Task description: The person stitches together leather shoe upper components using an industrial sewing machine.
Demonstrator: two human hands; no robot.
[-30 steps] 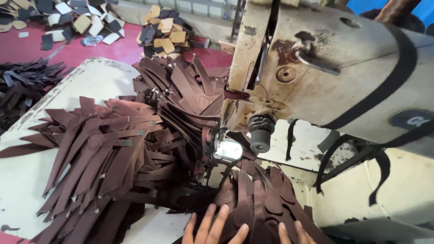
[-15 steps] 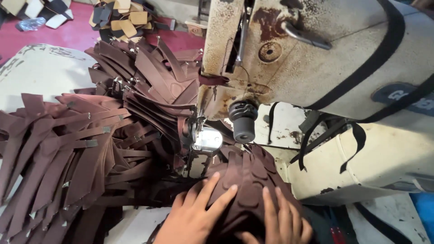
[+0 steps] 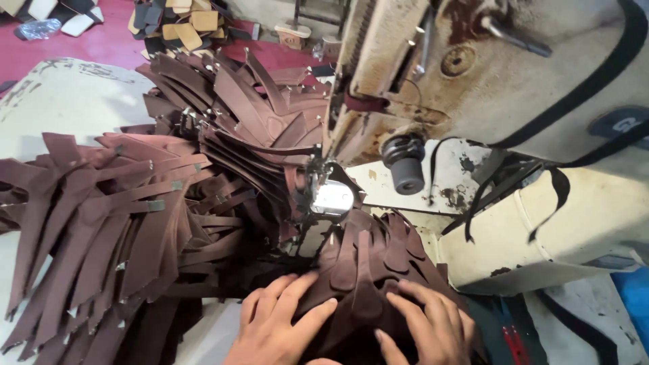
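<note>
We look down at our two bare hands pressing on a small stack of dark brown leather pieces (image 3: 368, 270) at the bottom of the view, just in front of the needle area (image 3: 331, 196) of a worn, cream-coloured sewing machine (image 3: 487, 74). Our left hand (image 3: 277, 324) lies flat, fingers spread, on the stack's left edge; our right hand (image 3: 426, 324) rests on its right side, fingers stretched forward. Neither grip is closed around anything: both hands are open and pushing down. Compared with a second ago, the hands have come further up into view and further onto the stack, which now sits closer under the machine head, so we judge the pieces are being steadied near the needle. To the left, a large heap of joined brown strips (image 3: 135, 223) fans across the pale surface (image 3: 61, 101). Beyond it, tan and dark cut pieces (image 3: 182, 23) lie on the red floor (image 3: 101, 40).
</note>
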